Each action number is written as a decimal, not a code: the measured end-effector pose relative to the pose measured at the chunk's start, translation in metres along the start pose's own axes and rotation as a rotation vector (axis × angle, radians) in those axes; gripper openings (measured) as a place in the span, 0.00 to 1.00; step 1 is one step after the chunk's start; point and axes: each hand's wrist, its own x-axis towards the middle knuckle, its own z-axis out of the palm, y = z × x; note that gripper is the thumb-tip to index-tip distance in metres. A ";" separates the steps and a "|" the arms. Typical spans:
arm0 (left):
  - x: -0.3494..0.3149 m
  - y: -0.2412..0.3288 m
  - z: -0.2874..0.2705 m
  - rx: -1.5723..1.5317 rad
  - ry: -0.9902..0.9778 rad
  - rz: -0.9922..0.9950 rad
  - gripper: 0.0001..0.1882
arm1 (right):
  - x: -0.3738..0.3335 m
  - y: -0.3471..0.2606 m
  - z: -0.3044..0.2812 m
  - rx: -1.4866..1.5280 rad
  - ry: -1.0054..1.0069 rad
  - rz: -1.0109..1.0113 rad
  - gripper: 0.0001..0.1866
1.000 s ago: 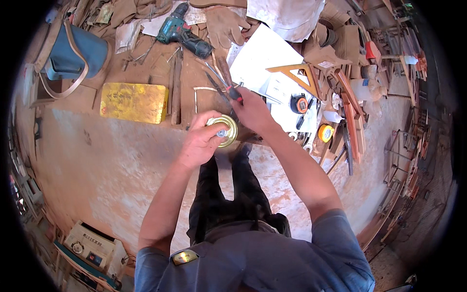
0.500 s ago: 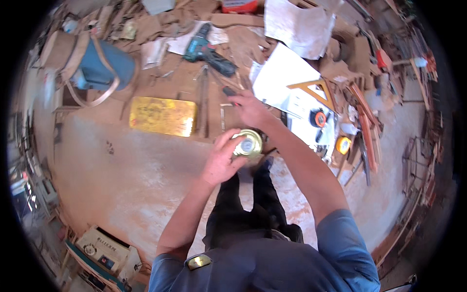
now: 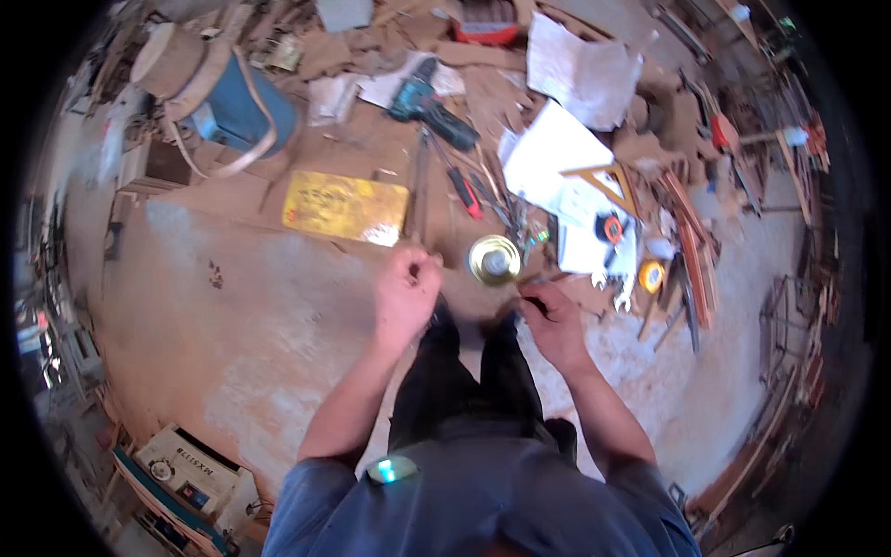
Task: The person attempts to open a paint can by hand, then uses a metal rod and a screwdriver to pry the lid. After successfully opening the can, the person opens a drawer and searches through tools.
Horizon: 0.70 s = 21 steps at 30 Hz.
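A round metal can [image 3: 494, 261] with a gold-coloured rim stands at the near edge of the work surface, between my two hands and touched by neither. My left hand [image 3: 406, 290] is beside it on the left, thumb and fingers curled together; motion blurs it, and what it pinches, if anything, is hidden. Just right of and nearer than the can is my right hand [image 3: 554, 325], its fingers bent in and pressed together, their contents not visible. Beyond the can lies a screwdriver [image 3: 465, 193] with a red and black handle. A yellow flat box [image 3: 345, 206] lies beyond my left hand.
A green and black cordless drill [image 3: 432, 109] lies farther back. To the right are white papers [image 3: 557, 153], a yellow set square [image 3: 608, 186], an orange and black tape measure [image 3: 609, 227], a yellow tape measure [image 3: 652, 276] and wrenches [image 3: 623, 295]. A blue bucket [image 3: 243, 111] stands at the left.
My left hand has let go of the can and moved left. My right hand has left the screwdriver lying on the surface and drawn back toward me. The view has shifted somewhat.
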 end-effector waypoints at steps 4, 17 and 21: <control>-0.001 0.018 0.013 -0.095 -0.069 0.098 0.08 | -0.032 -0.032 0.005 0.157 0.039 -0.049 0.09; -0.072 0.058 0.103 -0.160 -0.532 -0.088 0.14 | -0.055 -0.046 -0.084 -0.070 0.034 -0.554 0.17; -0.099 0.080 0.154 -0.041 -0.685 -0.045 0.19 | -0.084 0.001 -0.125 0.070 -0.021 -0.394 0.17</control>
